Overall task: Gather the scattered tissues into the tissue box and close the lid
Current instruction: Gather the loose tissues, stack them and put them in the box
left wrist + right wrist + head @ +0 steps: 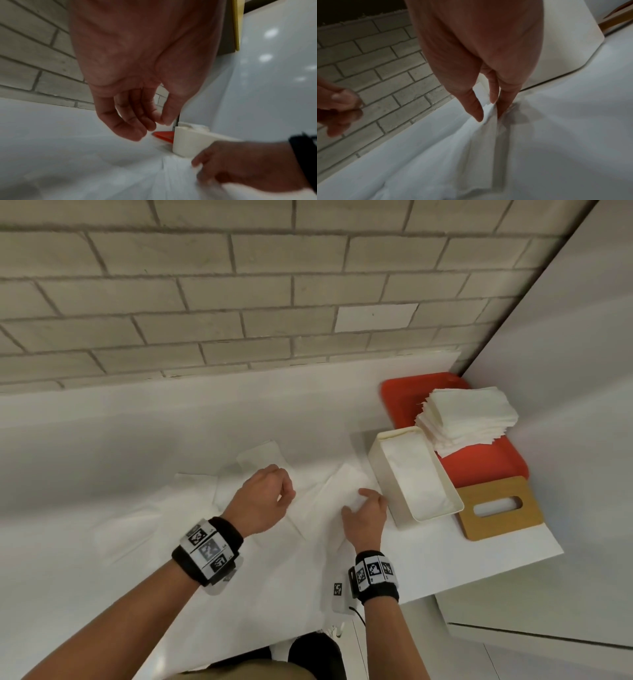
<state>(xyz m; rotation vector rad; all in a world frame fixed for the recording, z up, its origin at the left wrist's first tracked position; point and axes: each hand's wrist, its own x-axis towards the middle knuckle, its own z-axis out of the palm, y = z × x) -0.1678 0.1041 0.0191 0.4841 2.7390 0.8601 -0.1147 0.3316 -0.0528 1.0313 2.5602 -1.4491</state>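
Several white tissues [191, 494] lie scattered on the white table [479, 559]. The cream tissue box [383, 470] stands open at the right with tissues inside. Its wooden lid [503, 525], with a slot, lies flat just right of the box. My right hand [368, 501] is beside the box's left wall and pinches a tissue [481, 135] between thumb and fingers [476, 109], lifting its edge off the table. My left hand [270, 494] hovers over the tissues to the left; in the left wrist view its fingers [130, 129] hang loosely curled and hold nothing.
A red tray [407, 395] sits in the back right corner with a neat stack of tissues [469, 416] on it. A brick wall [239, 302] runs behind the table and a white panel [565, 354] closes the right side. The table's front edge is near my body.
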